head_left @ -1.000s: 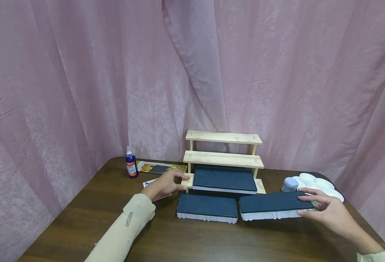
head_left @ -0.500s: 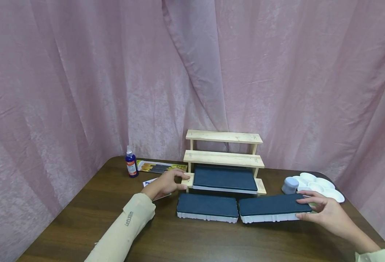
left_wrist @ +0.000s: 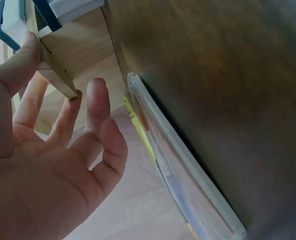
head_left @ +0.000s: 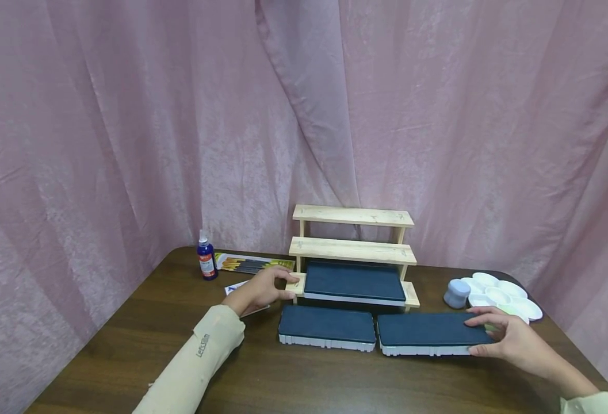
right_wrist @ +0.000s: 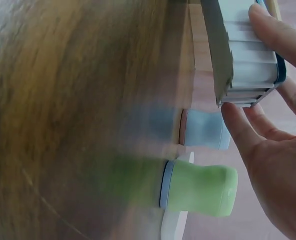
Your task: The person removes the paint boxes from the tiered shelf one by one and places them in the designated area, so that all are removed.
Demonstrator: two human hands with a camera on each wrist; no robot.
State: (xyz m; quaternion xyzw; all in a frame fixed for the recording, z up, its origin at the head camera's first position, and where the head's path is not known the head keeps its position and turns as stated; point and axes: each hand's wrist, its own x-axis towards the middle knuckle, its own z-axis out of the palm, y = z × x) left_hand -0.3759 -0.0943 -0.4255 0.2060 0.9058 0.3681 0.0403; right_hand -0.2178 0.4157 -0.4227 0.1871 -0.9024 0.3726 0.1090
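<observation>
My left hand [head_left: 267, 284] pinches the left end of the lowest shelf of a three-step wooden stand [head_left: 352, 248]. In the left wrist view its thumb lies on the board, with fingers at the underside. A long white box with a dark blue lid [head_left: 355, 282] sits on that shelf. A second such box [head_left: 327, 325] lies on the table in front of the stand. My right hand [head_left: 513, 339] grips the right end of a third dark-lidded box [head_left: 428, 330] beside it. In the right wrist view, that box's underside [right_wrist: 217, 50] shows at an angle above the table.
Behind the right hand are a blue waisted pot [head_left: 457, 293], a green one [right_wrist: 203, 187] and a white flower-shaped palette [head_left: 516, 288]. At the back left stand a blue spray bottle [head_left: 207, 261] and a brush packet [head_left: 247, 264]. A flat pack [left_wrist: 183, 160] lies beneath the left hand.
The right hand has lowered the right end of its box towards the table, so the box looks more level. The left hand keeps its place on the stand.
</observation>
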